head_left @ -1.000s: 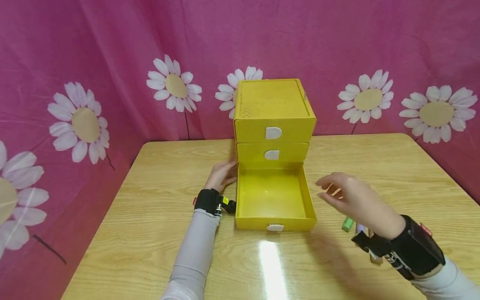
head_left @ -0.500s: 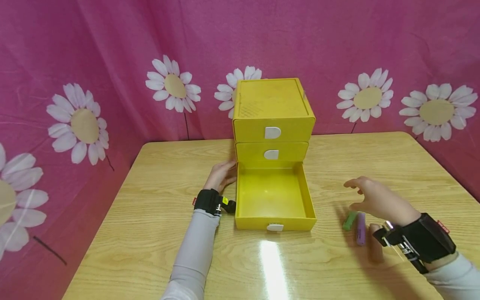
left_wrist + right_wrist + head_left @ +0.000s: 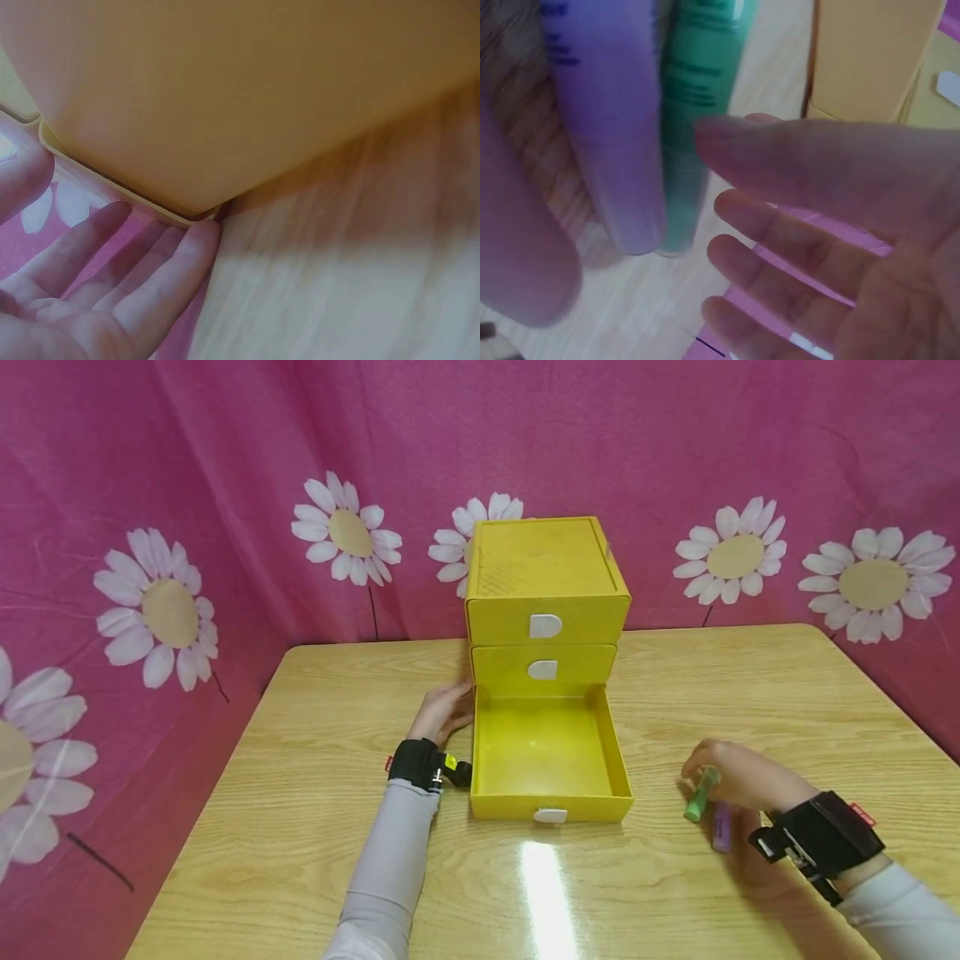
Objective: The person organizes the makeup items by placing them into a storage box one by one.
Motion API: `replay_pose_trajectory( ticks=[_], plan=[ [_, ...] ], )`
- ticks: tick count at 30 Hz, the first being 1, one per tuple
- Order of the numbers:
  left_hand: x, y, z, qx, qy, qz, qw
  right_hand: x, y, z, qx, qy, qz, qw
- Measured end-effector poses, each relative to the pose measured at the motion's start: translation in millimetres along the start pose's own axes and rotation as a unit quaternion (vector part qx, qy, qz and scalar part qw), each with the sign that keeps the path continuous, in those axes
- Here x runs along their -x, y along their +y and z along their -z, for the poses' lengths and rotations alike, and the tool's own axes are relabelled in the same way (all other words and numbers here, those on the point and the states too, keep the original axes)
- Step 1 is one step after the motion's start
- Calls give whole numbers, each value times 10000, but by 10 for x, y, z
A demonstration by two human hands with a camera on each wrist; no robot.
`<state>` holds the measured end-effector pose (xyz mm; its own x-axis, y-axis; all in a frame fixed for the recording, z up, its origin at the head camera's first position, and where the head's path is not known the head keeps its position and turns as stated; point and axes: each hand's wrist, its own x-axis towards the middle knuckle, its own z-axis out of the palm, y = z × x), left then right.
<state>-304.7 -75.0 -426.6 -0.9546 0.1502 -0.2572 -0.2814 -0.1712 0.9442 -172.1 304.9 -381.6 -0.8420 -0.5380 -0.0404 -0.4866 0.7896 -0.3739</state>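
A yellow drawer unit [image 3: 550, 560] stands on the table with its bottom drawer [image 3: 551, 807] pulled out. My left hand [image 3: 442, 710] rests against the unit's left side; its fingertips [image 3: 199, 240] touch a lower rim. On the right, my right hand [image 3: 742, 777] is over a green printed tube [image 3: 697, 802], fingers loosely bent on the drawer side. In the right wrist view the thumb [image 3: 735, 146] overlaps the green tube's edge, other fingers apart from it. A purple printed tube [image 3: 611, 135] lies alongside; a pinkish rounded tube [image 3: 525, 225] is beyond it.
The wooden table [image 3: 330, 710] runs back to a pink curtain [image 3: 637, 435] printed with daisies. The two upper drawers, with white tabs [image 3: 544, 626], are closed. A wrist strap with a camera [image 3: 825, 839] sits close above the tubes.
My right hand has moved from beside the open drawer rightward, then down to the green tube. The left hand and the drawer unit have stayed in place.
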Motion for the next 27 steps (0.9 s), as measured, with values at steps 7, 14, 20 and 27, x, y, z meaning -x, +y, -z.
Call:
replay_pose_trajectory(
  ticks=[7,14,20,27],
  plan=[
    [2,-3,9,70,-56,-21,10000,-28,62,-51,14,-120,56,9999],
    [-1,-2,13,42,-38,-16,10000,-61,109,-84,71,-20,99,9999],
    [1,5,11,66,7,1,10000,-107,119,-87,-89,-83,23,9999],
    [2,7,5,109,-47,16,9999,-147,59,-15,-149,-320,-178,9992]
  ],
)
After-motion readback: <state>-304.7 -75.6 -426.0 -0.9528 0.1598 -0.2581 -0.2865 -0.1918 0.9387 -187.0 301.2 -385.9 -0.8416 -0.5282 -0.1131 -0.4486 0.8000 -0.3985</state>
